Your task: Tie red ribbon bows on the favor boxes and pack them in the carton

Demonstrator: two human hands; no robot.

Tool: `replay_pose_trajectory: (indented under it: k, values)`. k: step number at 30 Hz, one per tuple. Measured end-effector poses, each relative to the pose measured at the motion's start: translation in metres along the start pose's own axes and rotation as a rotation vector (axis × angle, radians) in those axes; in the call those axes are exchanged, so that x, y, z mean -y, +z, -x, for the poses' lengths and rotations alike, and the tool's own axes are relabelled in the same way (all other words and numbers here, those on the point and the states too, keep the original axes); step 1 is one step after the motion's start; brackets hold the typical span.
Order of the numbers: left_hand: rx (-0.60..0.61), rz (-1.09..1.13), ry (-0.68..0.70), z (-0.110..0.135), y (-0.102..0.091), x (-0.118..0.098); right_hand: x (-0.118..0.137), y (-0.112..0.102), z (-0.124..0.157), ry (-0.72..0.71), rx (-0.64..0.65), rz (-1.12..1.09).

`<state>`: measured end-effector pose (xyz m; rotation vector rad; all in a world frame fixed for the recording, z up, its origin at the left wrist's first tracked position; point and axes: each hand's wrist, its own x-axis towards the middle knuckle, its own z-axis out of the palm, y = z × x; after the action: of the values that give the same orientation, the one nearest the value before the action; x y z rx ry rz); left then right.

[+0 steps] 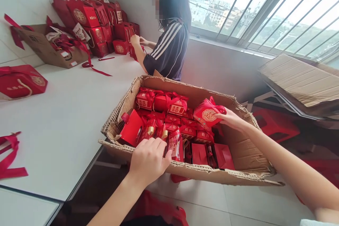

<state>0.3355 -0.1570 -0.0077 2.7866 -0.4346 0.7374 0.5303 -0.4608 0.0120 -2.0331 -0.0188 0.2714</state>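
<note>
Below me stands a cardboard box [251, 148] with ragged rims, filled with rows of small red gift boxes [177, 107] tied with ribbon. My right hand [231, 118] grips a red gift box [208, 113] with a gold round motif and a ribbon bow, tilted above the others at the box's right part. My left hand [148, 160] is curled over the near rim of the cardboard box, its fingertips hidden from me. Just beyond those fingers are two gold-coloured pieces [150, 130] and an angled plain red box [131, 127].
A white table [87, 113] at left bears stacked red boxes [90, 21], an open carton of ribbons [63, 54] and loose ribbon [13, 155]. Another person [169, 42] handles a red box at its far end. Folded cardboard [304, 81] and a red stool [278, 127] stand right.
</note>
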Motion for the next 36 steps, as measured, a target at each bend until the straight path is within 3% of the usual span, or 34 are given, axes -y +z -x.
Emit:
replay_pose_trajectory:
  k: [6, 11, 14, 19, 21, 24, 30, 36]
  values:
    - [-0.012, 0.02, 0.007, 0.002, 0.002, 0.001, 0.025, 0.037, 0.023, 0.118, 0.163, -0.832]
    - [-0.025, 0.037, 0.019, 0.0, 0.003, 0.002, 0.042, 0.063, 0.051, 0.205, 0.251, -0.977]
    - [-0.033, 0.041, 0.021, 0.0, 0.004, 0.002, 0.039, 0.068, 0.056, 0.126, 0.257, -0.834]
    - [-0.029, 0.031, 0.007, 0.001, 0.004, 0.0, 0.02, 0.047, 0.028, -0.377, 0.021, -0.045]
    - [-0.022, 0.027, -0.005, 0.001, 0.005, -0.001, 0.009, 0.035, 0.009, -0.477, -0.076, 0.197]
    - [-0.011, 0.023, -0.026, 0.0, 0.005, -0.003, -0.01, 0.024, -0.019, -0.469, -0.139, 0.437]
    - [-0.014, 0.007, -0.05, -0.001, 0.006, -0.007, -0.028, 0.035, -0.058, -0.299, -0.095, 0.43]
    - [-0.071, -0.003, -0.076, -0.002, 0.015, -0.009, -0.024, 0.047, -0.058, -0.321, 0.0, 0.398]
